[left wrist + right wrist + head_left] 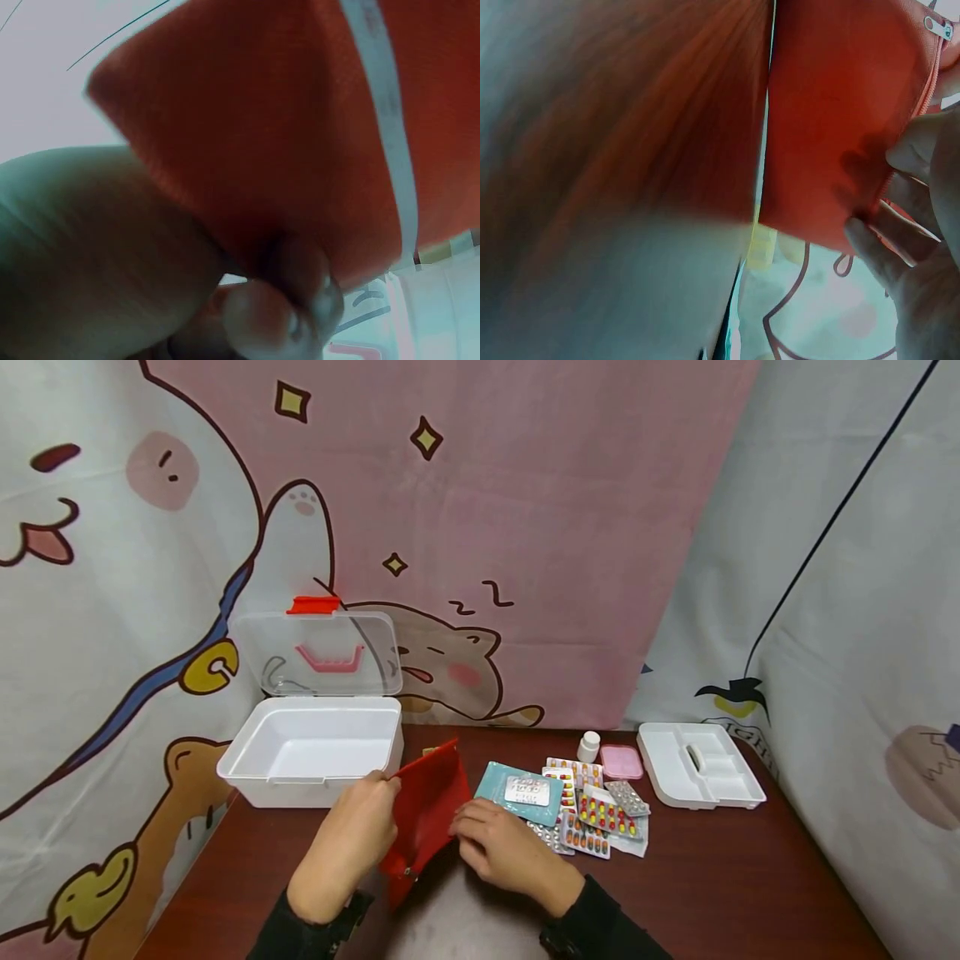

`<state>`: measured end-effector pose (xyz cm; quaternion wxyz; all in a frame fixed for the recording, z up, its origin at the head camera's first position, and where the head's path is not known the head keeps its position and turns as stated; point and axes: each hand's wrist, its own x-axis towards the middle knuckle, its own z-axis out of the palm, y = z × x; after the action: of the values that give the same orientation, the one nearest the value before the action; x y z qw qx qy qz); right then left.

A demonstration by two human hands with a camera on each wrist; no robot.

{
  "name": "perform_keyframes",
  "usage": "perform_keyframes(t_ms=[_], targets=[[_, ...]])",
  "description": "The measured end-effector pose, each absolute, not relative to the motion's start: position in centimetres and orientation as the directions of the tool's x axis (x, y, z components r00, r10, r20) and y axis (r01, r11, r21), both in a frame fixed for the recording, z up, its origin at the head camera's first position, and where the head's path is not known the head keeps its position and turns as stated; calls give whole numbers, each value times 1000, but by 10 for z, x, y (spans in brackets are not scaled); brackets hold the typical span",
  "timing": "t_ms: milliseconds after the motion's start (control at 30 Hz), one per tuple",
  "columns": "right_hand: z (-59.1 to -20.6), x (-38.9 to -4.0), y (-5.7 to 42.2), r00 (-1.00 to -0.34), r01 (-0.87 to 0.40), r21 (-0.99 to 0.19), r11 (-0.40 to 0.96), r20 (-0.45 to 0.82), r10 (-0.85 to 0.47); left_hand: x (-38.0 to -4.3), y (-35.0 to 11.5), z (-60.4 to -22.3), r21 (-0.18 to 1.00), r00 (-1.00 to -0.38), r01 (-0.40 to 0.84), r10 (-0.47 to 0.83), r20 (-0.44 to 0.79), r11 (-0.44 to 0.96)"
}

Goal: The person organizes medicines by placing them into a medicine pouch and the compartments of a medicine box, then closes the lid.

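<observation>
A red zip pouch point(426, 806) is held up tilted over the table between my two hands. My left hand point(358, 827) grips its upper left edge; in the left wrist view the thumb point(82, 247) and curled fingers pinch the fabric point(225, 142), near a pale strip. On the other side, my right hand point(510, 852) has its fingers bent at the pouch's right edge. The right wrist view shows those fingers point(874, 247) at the zip edge, pinching it, with the metal zip pull point(937, 28) above them. The pouch's inside is hidden.
A white box point(311, 777) with its clear lid point(315, 643) raised stands at the back left. Right of the pouch lie a teal packet point(498, 781) and several blister packs point(585, 835). Behind them are a white bottle point(588, 747), a pink case point(622, 762) and a white compartment tray point(667, 777).
</observation>
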<state>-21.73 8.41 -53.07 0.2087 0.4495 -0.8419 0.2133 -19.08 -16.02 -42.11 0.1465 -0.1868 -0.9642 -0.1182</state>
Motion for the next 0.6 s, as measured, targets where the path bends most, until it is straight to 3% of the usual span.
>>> perform_keyframes(t_ms=[333,600], targets=[[-525,-221,94,-493,-858,-155,489,513,-702,-188,-153,-422,224,-899,402,336,280,888],[-522,-224,99,-534,-843,-301,446,573,-622,-192,-150,-424,210,-874,448,375,309,869]])
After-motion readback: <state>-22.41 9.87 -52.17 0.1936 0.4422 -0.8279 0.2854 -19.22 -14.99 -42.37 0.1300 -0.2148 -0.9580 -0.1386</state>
